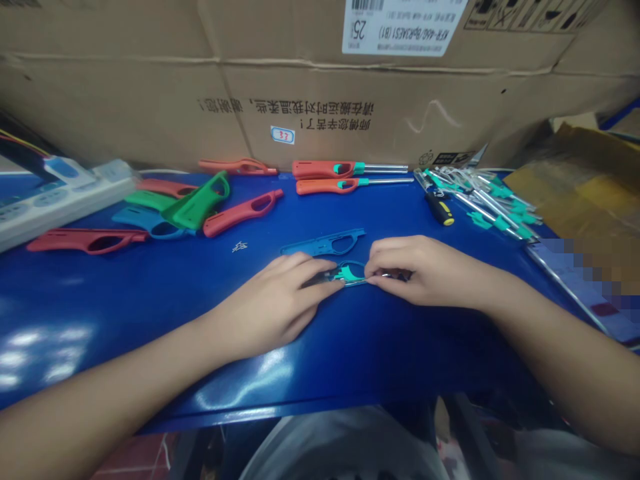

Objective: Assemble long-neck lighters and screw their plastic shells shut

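Between my hands lies a partly assembled gas lighter [350, 274], with a green trigger showing inside a blue shell half. My left hand [285, 300] closes over its handle end, thumb and fingers pressing beside the trigger. My right hand [420, 270] pinches the lighter's other end, where a bit of metal tube shows among the fingers; much of the lighter is hidden. Just behind it rests a second blue shell half [323, 244], inner side up and apart from both hands. A few small screws [239, 247] lie to the left.
Colored lighter shells [197, 203] lie at left near a white power strip [65, 197]. Two lighters with metal tubes [327, 187] lie at the back against a cardboard box [150, 113]. At right are a yellow-black screwdriver [440, 209] and piled metal tubes with green triggers [493, 207].
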Available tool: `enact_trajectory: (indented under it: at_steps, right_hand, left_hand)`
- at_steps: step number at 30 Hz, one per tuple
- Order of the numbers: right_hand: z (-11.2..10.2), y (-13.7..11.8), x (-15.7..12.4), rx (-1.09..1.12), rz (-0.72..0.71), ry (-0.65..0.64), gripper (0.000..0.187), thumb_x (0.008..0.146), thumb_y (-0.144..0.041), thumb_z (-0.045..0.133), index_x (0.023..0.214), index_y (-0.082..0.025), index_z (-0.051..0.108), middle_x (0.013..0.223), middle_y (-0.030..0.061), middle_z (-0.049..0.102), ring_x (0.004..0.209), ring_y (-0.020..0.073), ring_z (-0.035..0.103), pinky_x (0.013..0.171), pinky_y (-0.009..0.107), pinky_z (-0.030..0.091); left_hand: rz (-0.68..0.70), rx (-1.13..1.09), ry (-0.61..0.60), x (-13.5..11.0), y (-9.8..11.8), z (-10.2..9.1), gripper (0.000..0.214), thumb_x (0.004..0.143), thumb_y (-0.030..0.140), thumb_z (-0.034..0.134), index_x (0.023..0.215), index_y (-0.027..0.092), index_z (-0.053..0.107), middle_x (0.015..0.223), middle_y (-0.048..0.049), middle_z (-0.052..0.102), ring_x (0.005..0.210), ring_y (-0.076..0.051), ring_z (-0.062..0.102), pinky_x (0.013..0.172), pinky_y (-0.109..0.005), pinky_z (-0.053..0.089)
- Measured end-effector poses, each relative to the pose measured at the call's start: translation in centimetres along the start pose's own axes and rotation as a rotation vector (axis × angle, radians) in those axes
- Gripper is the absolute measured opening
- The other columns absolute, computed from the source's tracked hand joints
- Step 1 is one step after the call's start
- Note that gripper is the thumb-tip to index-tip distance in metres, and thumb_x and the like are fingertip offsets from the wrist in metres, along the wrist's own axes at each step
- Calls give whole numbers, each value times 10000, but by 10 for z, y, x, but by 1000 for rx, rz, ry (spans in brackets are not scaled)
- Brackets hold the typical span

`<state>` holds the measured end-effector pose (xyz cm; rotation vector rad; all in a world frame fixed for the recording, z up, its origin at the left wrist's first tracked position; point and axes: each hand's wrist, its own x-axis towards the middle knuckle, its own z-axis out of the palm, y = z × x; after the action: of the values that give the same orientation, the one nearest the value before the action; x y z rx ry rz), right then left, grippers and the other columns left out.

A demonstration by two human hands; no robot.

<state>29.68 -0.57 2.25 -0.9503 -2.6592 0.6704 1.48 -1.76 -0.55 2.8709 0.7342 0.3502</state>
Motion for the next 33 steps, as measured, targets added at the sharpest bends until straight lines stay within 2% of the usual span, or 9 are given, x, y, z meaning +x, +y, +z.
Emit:
enact_trajectory:
  at_steps: [3, 5, 8, 12, 16, 23, 29, 31, 33]
  right_hand:
    - [-2, 0, -1, 22, -27, 28, 144, 922, -129, 599, 923, -187, 731, 911, 37, 700, 793, 152, 639, 708, 272, 468]
    - [-2, 2, -1, -4, -32, 114, 143, 943, -162, 594, 949, -173, 737, 928, 55, 697, 815, 163, 643, 736, 287, 489]
    - [1, 7, 0, -154, -35, 238, 224, 975, -193, 558, 1105, -160, 738, 1060, 110, 688, 988, 229, 636, 867, 362, 514]
    - [8, 17, 3, -316, -48, 197, 384, 982, -133, 484, 1294, -204, 698, 1300, 146, 620, 1198, 299, 551, 1012, 495, 470]
    - [13, 23, 4, -346, -38, 177, 387, 975, -118, 494, 1273, -236, 712, 1386, 132, 586, 1287, 316, 511, 1066, 536, 427]
    - [12, 27, 4, -238, 56, 218, 74, 920, -191, 653, 961, -215, 710, 1286, 110, 616, 1204, 294, 582, 1031, 497, 457]
    - [11, 26, 6, -238, 102, 202, 24, 933, -216, 647, 953, -215, 634, 1186, 84, 644, 1088, 259, 643, 959, 448, 482]
    - [11, 23, 6, -235, 120, 242, 31, 943, -210, 622, 973, -204, 614, 1107, 76, 668, 1006, 242, 657, 897, 418, 499]
    - [11, 20, 7, -192, 149, 338, 27, 945, -208, 611, 967, -192, 612, 1001, 65, 686, 915, 222, 660, 822, 377, 511]
  left_hand:
    - [-3, 2, -3, 0, 0, -1, 428, 1023, 179, 451, 1424, 231, 592, 1434, -135, 590, 1230, -322, 570, 1000, -520, 515]
    - [2, 6, -2, 0, 0, -2, 424, 1025, 180, 444, 1418, 225, 599, 1431, -141, 592, 1213, -322, 578, 990, -520, 519]
    - [5, 9, -6, -1, 0, -3, 426, 1031, 181, 433, 1423, 224, 593, 1444, -139, 583, 1219, -318, 573, 995, -518, 516]
    - [9, 11, -11, -1, 0, -2, 432, 1032, 171, 427, 1432, 218, 583, 1457, -134, 575, 1253, -321, 555, 1012, -524, 506]
    - [6, 15, -12, 0, 1, -2, 433, 1031, 163, 420, 1428, 218, 585, 1450, -128, 581, 1244, -318, 560, 1002, -523, 514]
    - [17, 14, 17, -1, 1, -5, 413, 1034, 174, 431, 1405, 227, 604, 1444, -113, 588, 1232, -302, 571, 1005, -494, 516]
    - [3, 3, 28, -2, -1, -4, 390, 1037, 197, 460, 1393, 238, 614, 1425, -98, 607, 1206, -293, 587, 984, -476, 523]
    - [-9, -10, 52, -2, -1, -4, 384, 1035, 201, 473, 1388, 243, 616, 1408, -92, 622, 1184, -281, 601, 979, -460, 526]
    - [-30, -14, 107, -2, -2, -5, 378, 1029, 211, 496, 1387, 236, 617, 1392, -94, 635, 1186, -272, 609, 997, -451, 520]
